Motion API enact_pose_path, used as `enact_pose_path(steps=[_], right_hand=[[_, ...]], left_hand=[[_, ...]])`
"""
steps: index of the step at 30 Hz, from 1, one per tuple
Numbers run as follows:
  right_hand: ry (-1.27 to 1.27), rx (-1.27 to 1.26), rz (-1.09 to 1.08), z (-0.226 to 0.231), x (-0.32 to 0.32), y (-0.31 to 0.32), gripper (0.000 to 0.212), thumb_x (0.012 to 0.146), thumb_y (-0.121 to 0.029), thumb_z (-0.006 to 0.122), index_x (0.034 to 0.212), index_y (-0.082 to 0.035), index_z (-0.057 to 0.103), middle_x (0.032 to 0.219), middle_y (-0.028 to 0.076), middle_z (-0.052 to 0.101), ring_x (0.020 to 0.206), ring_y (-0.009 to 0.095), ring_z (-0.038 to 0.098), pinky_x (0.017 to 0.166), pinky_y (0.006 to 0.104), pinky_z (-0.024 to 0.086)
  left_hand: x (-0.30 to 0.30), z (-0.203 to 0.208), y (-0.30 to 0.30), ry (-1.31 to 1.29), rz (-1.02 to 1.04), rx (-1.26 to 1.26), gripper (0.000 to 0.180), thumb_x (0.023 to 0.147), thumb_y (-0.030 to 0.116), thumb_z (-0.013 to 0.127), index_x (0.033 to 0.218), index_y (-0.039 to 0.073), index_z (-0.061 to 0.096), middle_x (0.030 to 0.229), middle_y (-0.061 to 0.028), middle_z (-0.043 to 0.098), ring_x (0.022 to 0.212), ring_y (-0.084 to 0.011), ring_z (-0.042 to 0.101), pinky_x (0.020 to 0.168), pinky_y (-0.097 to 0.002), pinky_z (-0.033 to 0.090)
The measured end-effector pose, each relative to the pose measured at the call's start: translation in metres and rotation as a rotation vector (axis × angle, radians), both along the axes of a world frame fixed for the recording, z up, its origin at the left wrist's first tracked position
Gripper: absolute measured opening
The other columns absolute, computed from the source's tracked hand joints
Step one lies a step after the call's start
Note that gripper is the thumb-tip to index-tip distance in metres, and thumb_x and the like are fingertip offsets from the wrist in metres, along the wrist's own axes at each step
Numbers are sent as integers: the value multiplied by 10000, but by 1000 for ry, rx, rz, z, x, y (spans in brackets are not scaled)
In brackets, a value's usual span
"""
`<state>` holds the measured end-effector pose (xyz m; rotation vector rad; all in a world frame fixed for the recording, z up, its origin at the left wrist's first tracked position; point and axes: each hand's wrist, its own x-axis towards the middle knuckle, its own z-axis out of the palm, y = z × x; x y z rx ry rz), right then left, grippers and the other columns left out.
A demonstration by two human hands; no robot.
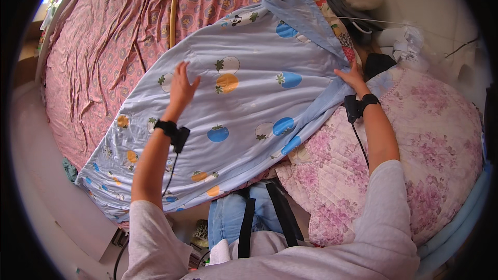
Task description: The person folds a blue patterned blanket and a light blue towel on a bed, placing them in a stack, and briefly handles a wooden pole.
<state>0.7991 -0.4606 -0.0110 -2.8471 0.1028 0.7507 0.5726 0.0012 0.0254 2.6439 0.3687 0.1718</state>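
A light blue blanket [249,109] printed with blue, orange and white fruit lies spread across the bed in front of me, with shallow wrinkles. Its far right corner is folded over, showing a plain blue underside. My left hand [182,87] is over the blanket's left half, fingers spread and nothing in them; whether it touches the cloth is hard to tell. At the blanket's right edge is my right hand [354,79], its thumb stretched away from the fingers along the cloth. A black band with a small device sits on each wrist.
Under the blanket is a pink patterned bed sheet [104,57], with a long wooden strip [175,8] lying on it at the far side. A pink floral quilted cover [384,176] bulges at my right. Dark cloth and white plastic [407,46] lie near the pale floor [430,0].
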Motion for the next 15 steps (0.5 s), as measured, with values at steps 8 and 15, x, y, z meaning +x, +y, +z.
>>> enact_pose_path(steps=[8, 15], right_hand=[[279, -157, 18, 13, -42, 27, 976, 541, -481, 581, 1215, -83, -3, 1161, 169, 319, 1074, 256, 318, 916, 398, 77], [208, -215, -4, 21, -62, 49, 660, 596, -383, 561, 1103, -29, 329, 1052, 162, 436, 966, 279, 428, 807, 348, 329]], left_hand=[[37, -50, 103, 411, 185, 172, 835, 564, 491, 571, 1168, 36, 217, 1193, -136, 252, 1115, -275, 214, 884, -396, 201], [14, -12, 54, 749, 39, 155, 536, 590, 504, 516, 921, 83, 519, 1019, -184, 437, 985, -275, 386, 811, -492, 204]])
